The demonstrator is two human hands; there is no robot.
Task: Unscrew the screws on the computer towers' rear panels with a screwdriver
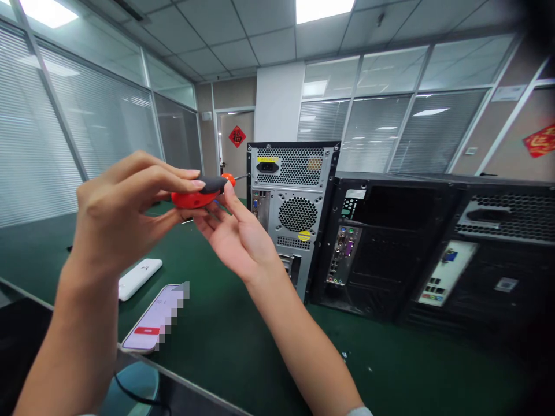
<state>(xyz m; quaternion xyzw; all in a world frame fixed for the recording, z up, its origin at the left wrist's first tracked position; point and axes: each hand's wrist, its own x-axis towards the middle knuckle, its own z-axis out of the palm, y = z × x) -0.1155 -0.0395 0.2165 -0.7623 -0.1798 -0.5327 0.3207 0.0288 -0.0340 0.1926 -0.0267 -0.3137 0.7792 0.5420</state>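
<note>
A screwdriver (212, 185) with a red and dark grey handle is held level in both hands. My left hand (130, 190) pinches the rear of the handle between fingers and thumb. Around its front part, close to the orange collar, my right hand (234, 228) is closed, palm turned up. The thin metal shaft points right and reaches the left rear edge of a silver computer tower (299, 202); whether the tip sits in a screw there is too small to tell. The tower's back shows a power socket, mesh panels and a round fan grille.
To the right stand a black computer case (381, 248) and another black case (498, 277), backs facing me. On the green table (225, 341) lie a lit phone (151, 318), a white device (141, 278) and small bits. A blue bin (134, 387) is below the front edge.
</note>
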